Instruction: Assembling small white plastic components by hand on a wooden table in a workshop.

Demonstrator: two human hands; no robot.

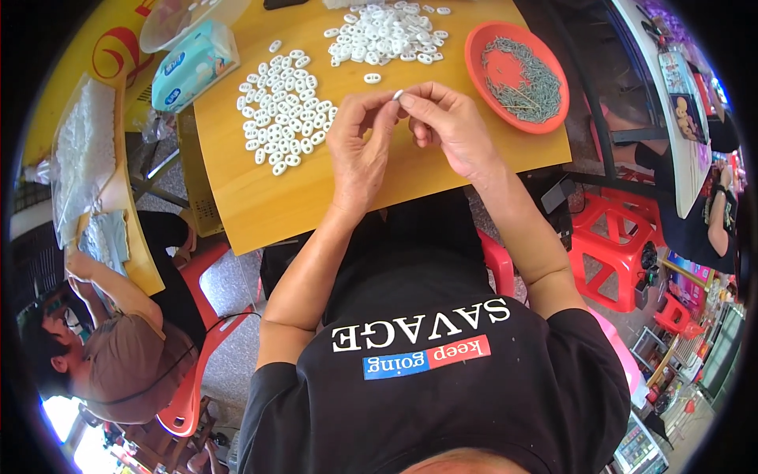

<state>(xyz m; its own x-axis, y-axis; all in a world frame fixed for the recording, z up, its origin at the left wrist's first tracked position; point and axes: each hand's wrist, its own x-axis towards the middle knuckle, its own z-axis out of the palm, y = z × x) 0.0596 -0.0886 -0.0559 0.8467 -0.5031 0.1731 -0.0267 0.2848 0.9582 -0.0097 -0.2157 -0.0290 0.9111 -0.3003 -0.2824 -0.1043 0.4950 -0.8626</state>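
Note:
Close together over the wooden table [316,201], my left hand [357,146] and my right hand [454,130] meet at their fingertips. Both are closed in a pinch on a small white plastic piece [398,95], seen edge-on between thumbs and forefingers. Whether a screw is held with it is hidden by the fingers. Just beyond the hands lies a single white oval piece with two holes [372,78]. Spread to the left of my left hand are several similar white pieces [284,110]. A heap of them [387,35] sits farther back. Right of my right hand stands a red dish [478,67] with grey screws [525,87].
A blue tissue pack [193,67] and a clear plastic tub [170,31] stand at the table's far left. Another person [130,347] sits at a side table on the left. Red stools [612,253] stand on the floor at right, near a white-topped table [671,95].

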